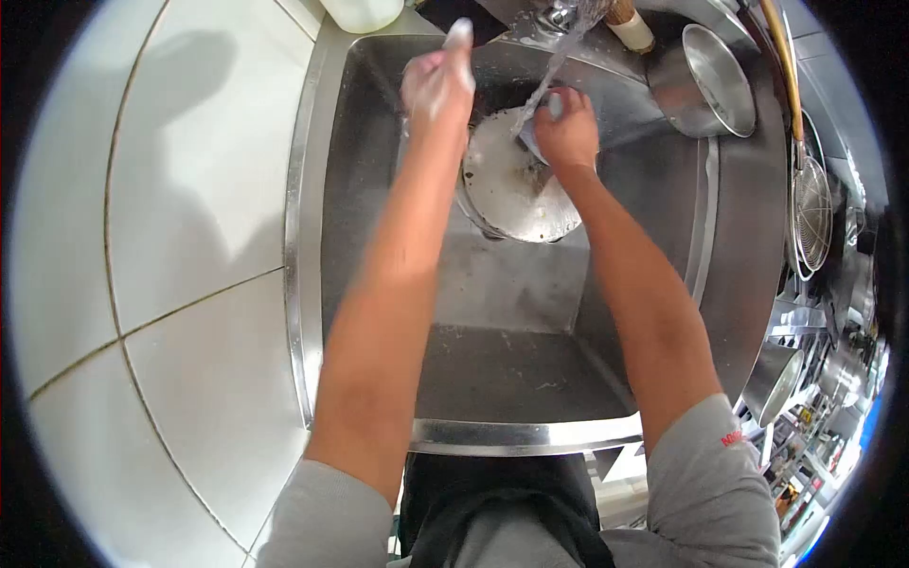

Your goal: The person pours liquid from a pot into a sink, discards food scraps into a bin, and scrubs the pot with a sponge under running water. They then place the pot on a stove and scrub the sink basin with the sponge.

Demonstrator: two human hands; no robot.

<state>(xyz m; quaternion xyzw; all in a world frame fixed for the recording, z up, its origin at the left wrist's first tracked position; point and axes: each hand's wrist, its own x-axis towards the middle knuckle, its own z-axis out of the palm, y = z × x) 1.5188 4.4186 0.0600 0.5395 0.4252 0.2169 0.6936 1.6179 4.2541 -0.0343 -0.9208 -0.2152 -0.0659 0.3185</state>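
My left hand [440, 83] is raised over the back left of the sink, streaked with white suds. Its thumb points up; motion blur smears the other fingers, so its grip cannot be made out. My right hand [568, 131] is closed on a pale, thin-edged object [530, 142], mostly hidden by the fingers. A stream of water [544, 87] falls beside that hand. Below both hands sits a round vessel [516, 204] filled with cloudy, foamy water, dark specks floating on it.
The steel sink [511, 435] surrounds the vessel. At its back right rim a metal bowl [720, 80] leans on its side, near a brush [630, 28]. A white container [363, 13] stands at the back left. Strainers [811, 213] hang at right; white tiles [208, 379] cover the left.
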